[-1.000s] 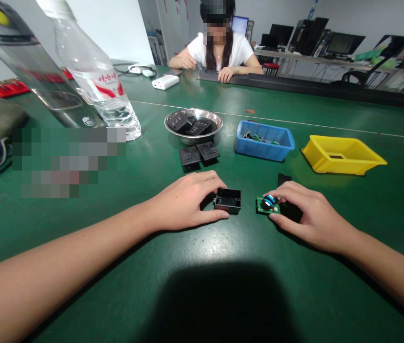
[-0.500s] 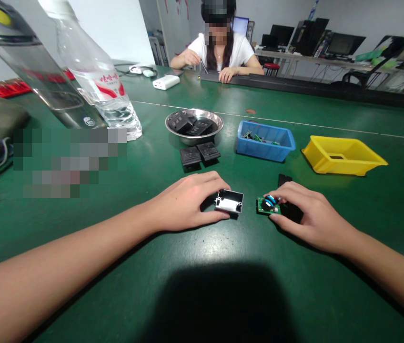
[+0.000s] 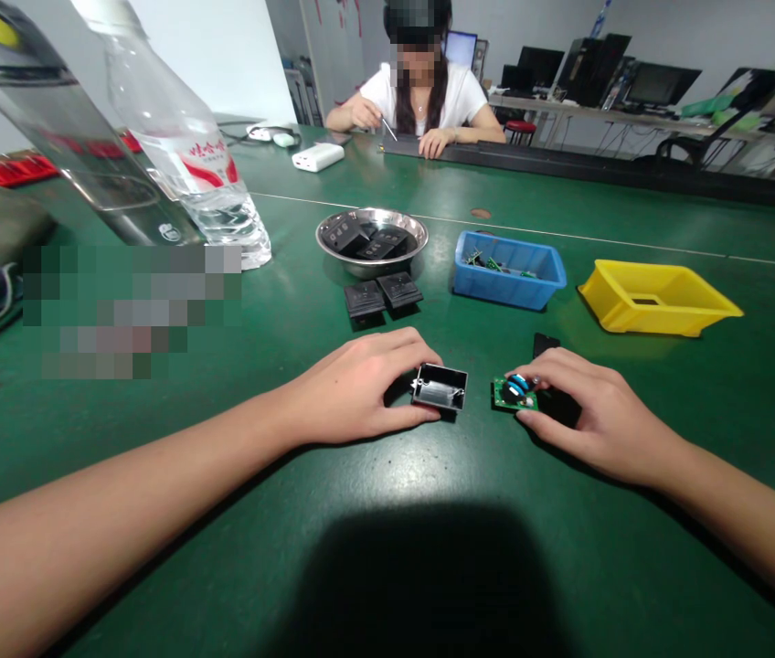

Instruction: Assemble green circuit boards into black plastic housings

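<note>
Between thumb and fingers, my left hand point(image 3: 374, 384) grips a small black plastic case point(image 3: 440, 388), its open hollow side facing me. To its right, my right hand point(image 3: 593, 411) pinches a green circuit board point(image 3: 514, 393) that carries a blue-and-black round component. A short gap separates case and board. Just behind my right hand's fingers lies a flat black piece point(image 3: 546, 344), partly hidden by them. Two black covers point(image 3: 383, 294) lie side by side beyond my left hand.
Past the covers stands a metal bowl point(image 3: 372, 267) of black cases. A blue bin point(image 3: 509, 285) with circuit boards and a yellow bin point(image 3: 662, 315) stand to its right. Bottles point(image 3: 188, 155) stand at left. Across the table point(image 3: 387, 548) sits a person point(image 3: 421, 100) holding a thin tool.
Both my hands keep their places and holds. The light glare inside the black case has dimmed slightly.
</note>
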{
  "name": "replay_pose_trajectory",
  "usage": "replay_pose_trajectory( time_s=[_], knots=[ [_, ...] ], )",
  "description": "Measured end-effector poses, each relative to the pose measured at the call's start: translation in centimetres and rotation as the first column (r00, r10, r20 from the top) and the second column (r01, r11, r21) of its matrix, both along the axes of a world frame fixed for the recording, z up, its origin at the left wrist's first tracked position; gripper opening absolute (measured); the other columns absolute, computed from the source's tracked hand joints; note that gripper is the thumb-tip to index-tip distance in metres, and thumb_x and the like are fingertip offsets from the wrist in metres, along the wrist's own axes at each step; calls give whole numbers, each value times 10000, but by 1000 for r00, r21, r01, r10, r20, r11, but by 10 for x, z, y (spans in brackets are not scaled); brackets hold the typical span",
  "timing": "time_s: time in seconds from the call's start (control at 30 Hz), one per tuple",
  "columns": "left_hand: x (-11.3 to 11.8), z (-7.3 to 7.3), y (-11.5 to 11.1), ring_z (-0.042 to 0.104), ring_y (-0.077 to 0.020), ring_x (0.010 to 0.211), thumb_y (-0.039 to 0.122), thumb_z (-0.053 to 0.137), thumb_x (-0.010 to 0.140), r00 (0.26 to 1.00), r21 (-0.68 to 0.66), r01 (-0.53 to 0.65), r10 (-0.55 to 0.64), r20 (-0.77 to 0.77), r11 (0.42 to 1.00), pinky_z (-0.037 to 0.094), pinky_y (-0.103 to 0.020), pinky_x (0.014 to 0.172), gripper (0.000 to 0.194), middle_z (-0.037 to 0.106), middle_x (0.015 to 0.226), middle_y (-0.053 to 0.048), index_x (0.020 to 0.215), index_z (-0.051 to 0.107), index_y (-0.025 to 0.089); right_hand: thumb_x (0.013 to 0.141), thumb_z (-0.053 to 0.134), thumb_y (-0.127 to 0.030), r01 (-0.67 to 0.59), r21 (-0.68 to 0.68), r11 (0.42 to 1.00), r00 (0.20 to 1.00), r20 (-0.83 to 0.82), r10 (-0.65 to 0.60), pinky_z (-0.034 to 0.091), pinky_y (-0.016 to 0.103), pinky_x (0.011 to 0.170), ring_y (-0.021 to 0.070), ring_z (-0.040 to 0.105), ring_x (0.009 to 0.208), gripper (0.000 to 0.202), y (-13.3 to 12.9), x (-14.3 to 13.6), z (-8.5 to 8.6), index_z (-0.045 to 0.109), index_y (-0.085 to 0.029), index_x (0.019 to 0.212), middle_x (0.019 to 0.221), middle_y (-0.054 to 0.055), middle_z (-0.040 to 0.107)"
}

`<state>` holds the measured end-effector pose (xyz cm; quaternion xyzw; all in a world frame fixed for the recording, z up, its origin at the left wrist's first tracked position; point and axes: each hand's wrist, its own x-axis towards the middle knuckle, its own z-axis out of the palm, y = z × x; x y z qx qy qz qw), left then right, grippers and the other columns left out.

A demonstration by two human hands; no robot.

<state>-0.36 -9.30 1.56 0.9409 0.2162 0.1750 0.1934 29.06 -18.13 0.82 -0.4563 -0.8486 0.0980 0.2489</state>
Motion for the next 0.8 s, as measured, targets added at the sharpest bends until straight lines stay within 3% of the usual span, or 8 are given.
replay_pose_trajectory(
  time_s=[0.8],
  knots=[
    [0,0,-3,671,-198,989,358,686,940,998,53,-3,0,62,999,528,-292,870,287,685,1077,-76,1145,679,157,941,652,-235,1,-6,1000,1000,5,-1,539,344,807,219,675,902,202,0,0,0,679,-174,1132,986,87,727]
  ],
)
